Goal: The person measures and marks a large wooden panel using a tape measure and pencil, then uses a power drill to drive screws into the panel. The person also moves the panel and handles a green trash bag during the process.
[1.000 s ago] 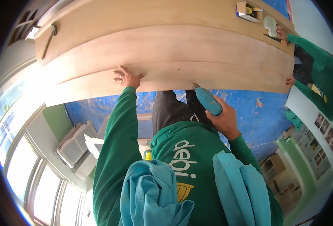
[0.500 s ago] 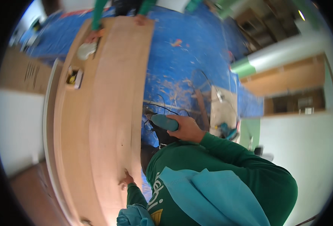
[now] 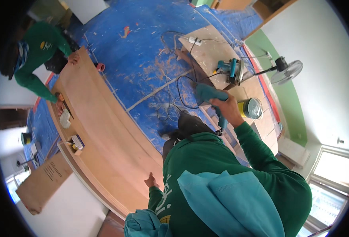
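Observation:
My right hand (image 3: 230, 108) is wrapped round the handle of a teal power drill (image 3: 209, 94), held up over the floor to the right of a long wooden panel (image 3: 103, 114). Low on that panel, near its right edge, is my left hand (image 3: 151, 181). Its thumb and a finger are apart and it holds nothing; whether it touches the wood I cannot tell. A co-worker's hand (image 3: 74, 58) rests at the panel's far end, and the other hand (image 3: 59, 107) is by a white lump (image 3: 65, 118) on its left side.
An open box of small items (image 3: 76, 143) sits on the panel's left side. Blue sheeting (image 3: 143, 47) with loose cables covers the floor. At right are a board (image 3: 210, 59) with a power strip (image 3: 195, 40), a circular saw (image 3: 230, 70), a bucket (image 3: 251, 108) and a fan (image 3: 287, 71).
My view has swung to the right, bringing the saw, bucket and fan into sight. The drill has moved right and up in the picture, still in my right hand. My left hand stays by the panel.

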{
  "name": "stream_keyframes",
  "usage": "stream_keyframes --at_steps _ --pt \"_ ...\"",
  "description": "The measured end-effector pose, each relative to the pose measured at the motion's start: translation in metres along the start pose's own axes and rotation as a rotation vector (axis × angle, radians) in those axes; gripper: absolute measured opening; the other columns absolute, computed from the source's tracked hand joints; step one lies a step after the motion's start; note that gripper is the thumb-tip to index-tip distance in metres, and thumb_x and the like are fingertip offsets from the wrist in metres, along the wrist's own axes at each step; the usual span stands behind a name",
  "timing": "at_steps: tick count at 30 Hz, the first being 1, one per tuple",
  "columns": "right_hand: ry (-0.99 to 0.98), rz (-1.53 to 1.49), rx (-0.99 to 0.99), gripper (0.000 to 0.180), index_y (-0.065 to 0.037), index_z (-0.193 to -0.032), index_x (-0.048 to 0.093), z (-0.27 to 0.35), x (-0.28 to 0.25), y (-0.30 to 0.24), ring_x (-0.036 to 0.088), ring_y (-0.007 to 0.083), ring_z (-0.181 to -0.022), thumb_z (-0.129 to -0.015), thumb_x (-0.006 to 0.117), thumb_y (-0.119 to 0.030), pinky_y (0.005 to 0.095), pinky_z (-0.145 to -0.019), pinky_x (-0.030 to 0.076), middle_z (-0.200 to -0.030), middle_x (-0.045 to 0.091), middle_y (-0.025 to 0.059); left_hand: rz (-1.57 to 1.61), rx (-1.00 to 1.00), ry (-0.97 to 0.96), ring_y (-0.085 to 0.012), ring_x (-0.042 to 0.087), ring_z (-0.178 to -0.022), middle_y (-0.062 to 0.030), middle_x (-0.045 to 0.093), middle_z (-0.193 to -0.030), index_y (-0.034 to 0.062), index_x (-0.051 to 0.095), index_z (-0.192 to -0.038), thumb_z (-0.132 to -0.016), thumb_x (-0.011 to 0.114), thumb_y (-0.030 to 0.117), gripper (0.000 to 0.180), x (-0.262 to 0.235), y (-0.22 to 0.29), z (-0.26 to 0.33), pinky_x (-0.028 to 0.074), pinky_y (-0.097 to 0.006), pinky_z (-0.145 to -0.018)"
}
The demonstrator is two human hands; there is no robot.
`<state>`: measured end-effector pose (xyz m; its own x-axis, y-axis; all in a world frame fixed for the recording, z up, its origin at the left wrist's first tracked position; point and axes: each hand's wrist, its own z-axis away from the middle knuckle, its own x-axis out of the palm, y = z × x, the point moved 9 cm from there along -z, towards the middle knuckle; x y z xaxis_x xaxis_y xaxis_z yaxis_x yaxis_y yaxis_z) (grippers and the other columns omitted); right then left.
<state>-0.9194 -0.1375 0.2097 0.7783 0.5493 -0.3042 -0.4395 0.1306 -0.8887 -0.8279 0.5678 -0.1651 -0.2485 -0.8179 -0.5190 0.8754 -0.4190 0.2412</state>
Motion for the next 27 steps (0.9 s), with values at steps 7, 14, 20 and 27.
stream_keyframes --at_steps 7,14,20,27 --pt "0.197 -0.646 0.136 0.039 0.004 -0.122 0.063 -0.042 -0.080 0.015 0.072 0.0232 -0.076 -0.095 0.074 -0.023 0.0355 -0.067 0.059 -0.094 0.073 0.0162 -0.032 0.201 -0.053 -0.0446 0.040 -0.152 -0.0294 0.038 -0.167 -0.0054 0.017 -0.167 -0.095 0.075 0.046 0.105 0.021 0.161 0.052 0.032 -0.060 -0.124" --pt "0.219 -1.097 0.304 0.046 -0.009 -0.130 0.063 -0.175 -0.096 0.118 0.073 0.0287 -0.094 -0.094 0.079 -0.033 0.0491 -0.091 0.060 -0.110 0.073 0.0105 -0.186 0.097 -0.104 -0.0233 0.063 -0.089 -0.0105 0.067 -0.107 0.0098 0.063 -0.136 -0.100 0.071 0.044 0.051 0.083 0.164 0.094 0.052 -0.043 -0.072" --pt "0.081 -1.258 0.607 0.044 -0.015 -0.126 0.065 -0.260 -0.028 0.191 0.070 0.0304 -0.105 -0.091 0.081 -0.038 0.0526 -0.095 0.057 -0.110 0.072 0.0095 0.043 -0.004 -0.255 -0.0100 0.044 -0.055 0.0032 0.047 -0.074 0.0123 0.062 -0.120 -0.099 0.074 0.040 0.036 0.097 0.078 0.166 0.034 -0.029 -0.048" --pt "0.202 -1.425 0.566 0.047 -0.010 -0.132 0.067 -0.408 -0.010 0.272 0.060 0.0366 -0.130 -0.094 0.081 -0.033 0.0637 -0.114 0.042 -0.135 0.067 0.0116 0.022 -0.315 -0.180 -0.0307 0.055 -0.131 -0.0121 0.059 -0.140 0.0059 0.056 -0.147 -0.101 0.073 0.039 0.060 0.084 -0.008 0.275 0.044 -0.045 -0.112"
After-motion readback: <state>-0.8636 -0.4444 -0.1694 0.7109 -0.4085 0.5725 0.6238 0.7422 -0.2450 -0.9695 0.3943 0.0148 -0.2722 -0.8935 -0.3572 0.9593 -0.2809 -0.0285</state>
